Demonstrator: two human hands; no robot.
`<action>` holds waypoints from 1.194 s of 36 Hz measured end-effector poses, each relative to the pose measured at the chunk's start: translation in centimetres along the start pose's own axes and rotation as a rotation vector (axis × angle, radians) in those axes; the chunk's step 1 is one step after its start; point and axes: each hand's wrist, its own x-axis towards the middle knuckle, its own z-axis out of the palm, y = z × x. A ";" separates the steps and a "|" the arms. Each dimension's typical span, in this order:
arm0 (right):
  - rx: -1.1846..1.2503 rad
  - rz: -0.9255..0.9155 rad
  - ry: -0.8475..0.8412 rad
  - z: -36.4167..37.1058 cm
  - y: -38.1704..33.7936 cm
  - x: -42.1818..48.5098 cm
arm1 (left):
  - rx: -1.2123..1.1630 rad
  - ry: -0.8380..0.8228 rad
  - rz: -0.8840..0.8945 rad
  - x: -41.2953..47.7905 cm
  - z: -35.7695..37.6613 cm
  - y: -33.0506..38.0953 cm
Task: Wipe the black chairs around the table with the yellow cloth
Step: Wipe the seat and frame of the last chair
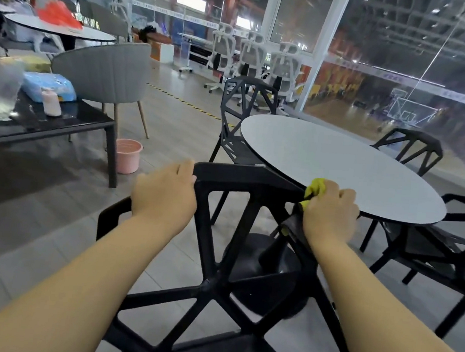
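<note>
A black lattice chair [217, 259] stands right in front of me, its backrest top just below the round white table [340, 163]. My left hand [167, 195] grips the left top corner of that backrest. My right hand [331, 213] holds the bunched yellow cloth [316, 188] against the chair's right top corner, beside the table edge. Most of the cloth is hidden under my fingers. Three more black chairs stand around the table: one at the far left [243, 111], one at the far right [411, 149], one at the near right [446, 247].
A dark low table [45, 126] with bags and a small bottle stands on the left. A pink bucket [127, 155] sits on the floor beside its leg, a grey upholstered chair [105, 72] behind. White office chairs [254, 56] line the glass wall.
</note>
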 end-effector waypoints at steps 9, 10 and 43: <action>0.067 -0.374 0.074 2.4 -3.3 -1.2 | 0.162 0.017 0.053 1.1 1.4 2.8; 0.101 -0.380 0.098 2.6 -2.4 -1.4 | 0.167 0.026 0.047 1.1 1.6 2.8; 0.190 -0.573 0.267 7.0 -1.1 -7.6 | 0.213 0.205 0.277 -0.3 2.1 -0.6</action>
